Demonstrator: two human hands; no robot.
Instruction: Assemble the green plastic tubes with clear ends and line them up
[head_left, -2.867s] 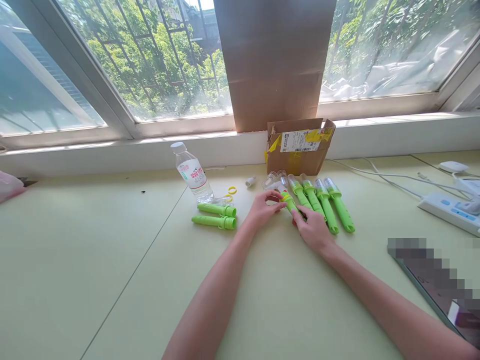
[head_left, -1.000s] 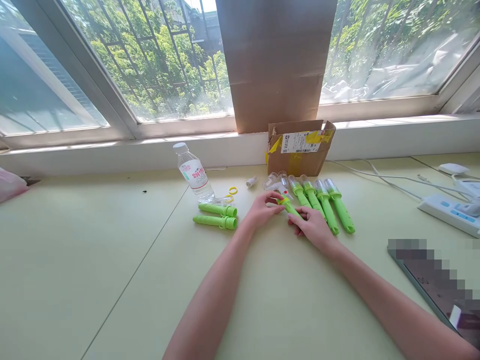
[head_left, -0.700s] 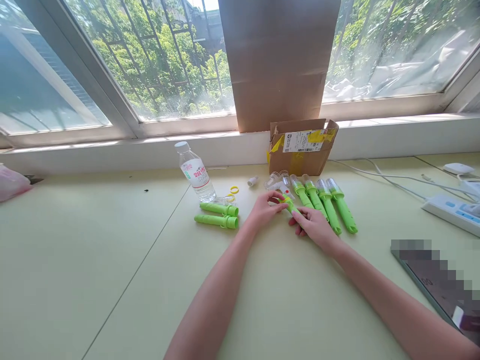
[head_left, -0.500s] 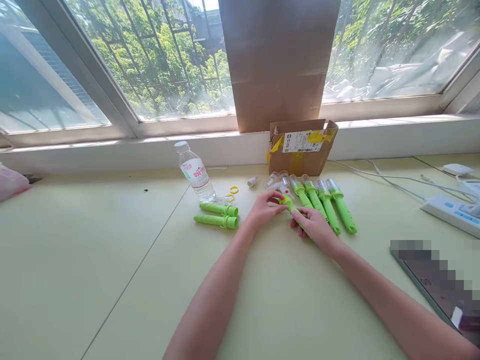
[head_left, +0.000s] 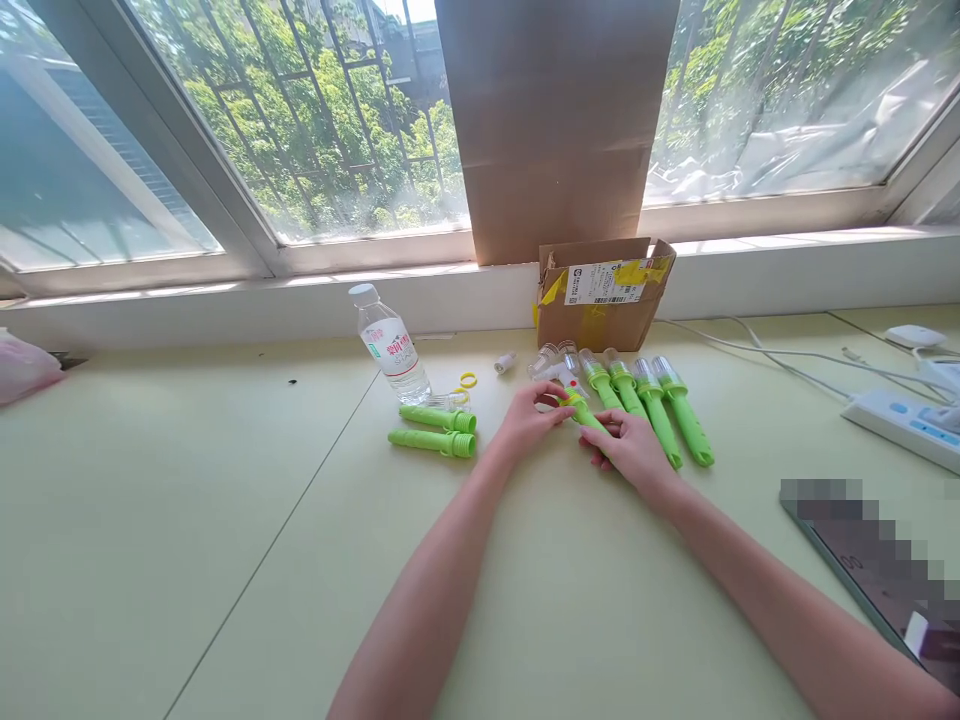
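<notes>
Both of my hands are on one green plastic tube (head_left: 591, 419). My left hand (head_left: 534, 415) pinches its upper end, by a yellow band. My right hand (head_left: 626, 447) is closed around its lower part. A white piece with a red dot (head_left: 572, 383) shows just beyond that upper end. To the right lie several green tubes with clear caps (head_left: 681, 410), side by side. Two green tubes without caps (head_left: 433, 443) lie left of my left hand, threaded ends toward it. Yellow rings (head_left: 468, 380) and loose clear caps (head_left: 545, 360) are further back.
A water bottle (head_left: 391, 345) stands at the back left, and an open cardboard box (head_left: 600, 310) at the back by the sill. A small clear and white part (head_left: 505, 363) lies between them. On the right are a power strip (head_left: 904, 425), cables and a phone (head_left: 855, 560).
My hands keep nearly the same place on the green tube, with only a slight shift of the right fingers. Nothing else has visibly moved.
</notes>
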